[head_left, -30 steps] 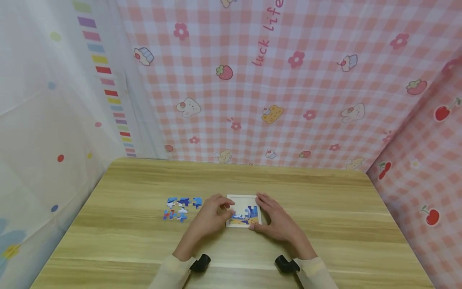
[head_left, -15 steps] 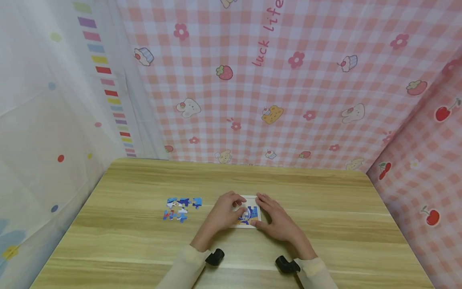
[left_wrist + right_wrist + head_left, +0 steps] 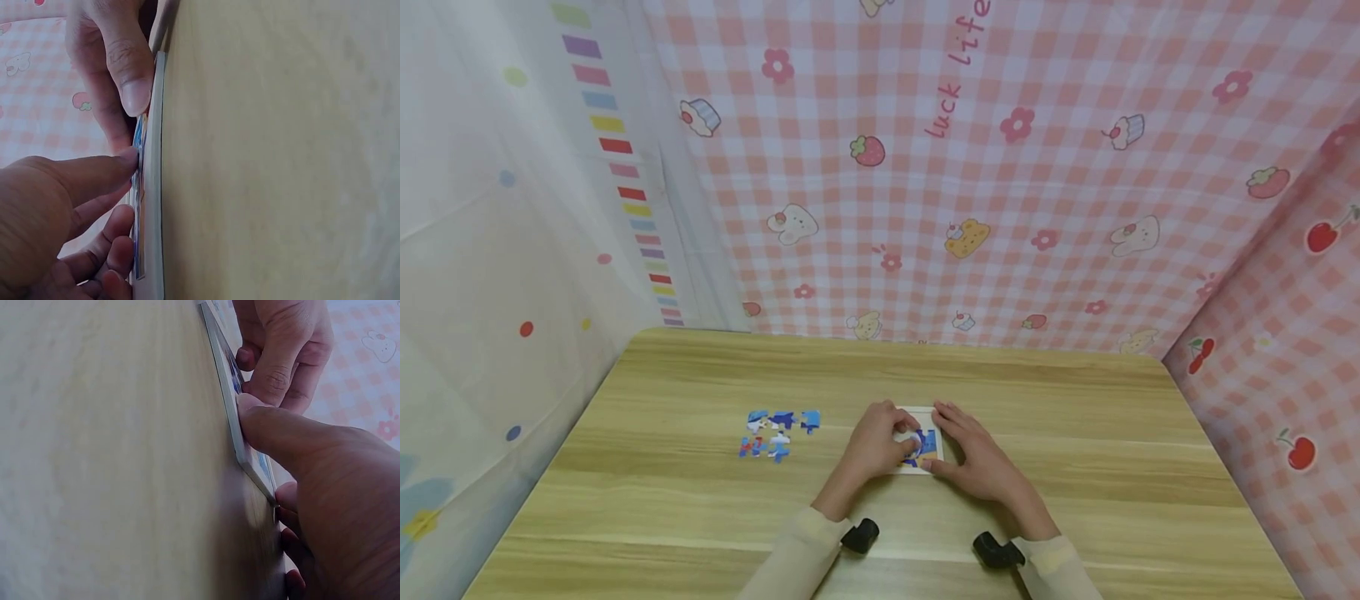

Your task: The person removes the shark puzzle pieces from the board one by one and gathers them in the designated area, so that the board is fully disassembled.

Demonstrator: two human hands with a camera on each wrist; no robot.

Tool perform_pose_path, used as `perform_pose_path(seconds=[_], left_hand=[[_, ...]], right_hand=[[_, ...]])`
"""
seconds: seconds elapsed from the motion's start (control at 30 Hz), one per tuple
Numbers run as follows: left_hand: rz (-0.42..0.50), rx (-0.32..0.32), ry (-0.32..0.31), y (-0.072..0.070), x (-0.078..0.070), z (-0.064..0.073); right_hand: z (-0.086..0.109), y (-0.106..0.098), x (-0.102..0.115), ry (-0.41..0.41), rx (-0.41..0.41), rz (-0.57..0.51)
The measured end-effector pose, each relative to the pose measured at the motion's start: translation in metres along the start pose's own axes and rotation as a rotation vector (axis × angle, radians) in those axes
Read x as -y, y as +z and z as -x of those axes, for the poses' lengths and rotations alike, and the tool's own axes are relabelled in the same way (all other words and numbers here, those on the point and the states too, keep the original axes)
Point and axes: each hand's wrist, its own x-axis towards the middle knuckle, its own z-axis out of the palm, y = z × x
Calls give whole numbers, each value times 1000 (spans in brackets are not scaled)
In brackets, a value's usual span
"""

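A small white puzzle tray (image 3: 923, 410) lies on the table, with joined jigsaw pieces (image 3: 929, 445) in blue, white and orange across its lower part. My left hand (image 3: 877, 442) is over the tray's left side and hides much of it. Its thumb (image 3: 103, 175) is extended, the tip touching the picture surface, while the other fingers bend close beside it. No separate piece shows between them. My right hand (image 3: 973, 458) grips the tray's right side, with the thumb (image 3: 265, 425) on the near rim and fingers at the far corner.
Several loose jigsaw pieces (image 3: 783, 420) in blue, white and red lie in two rows on the wooden table (image 3: 1075, 417), left of the tray. A pink checked curtain (image 3: 925, 275) hangs behind the table. Each wrist has a black camera (image 3: 997, 551).
My left hand has shifted right, from the tray's left edge to over the joined pieces, covering more of the tray. The right hand stays in place; the loose pieces have not moved.
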Motion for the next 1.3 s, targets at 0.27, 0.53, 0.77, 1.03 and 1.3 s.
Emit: perform_pose_path(seconds=[0.27, 0.53, 0.77, 1.03, 1.3], left_hand=[[26, -23, -27, 2, -3, 0], [117, -48, -34, 0, -6, 1], [233, -54, -1, 1, -5, 1], [331, -58, -21, -3, -6, 4], [350, -108, -58, -14, 4, 14]], right_hand=[[0, 0, 0, 3, 2, -12], [0, 1, -1, 6, -2, -18], [0, 0, 0, 14, 2, -28], [0, 0, 0, 12, 2, -31], [-2, 0, 0, 41, 19, -17]])
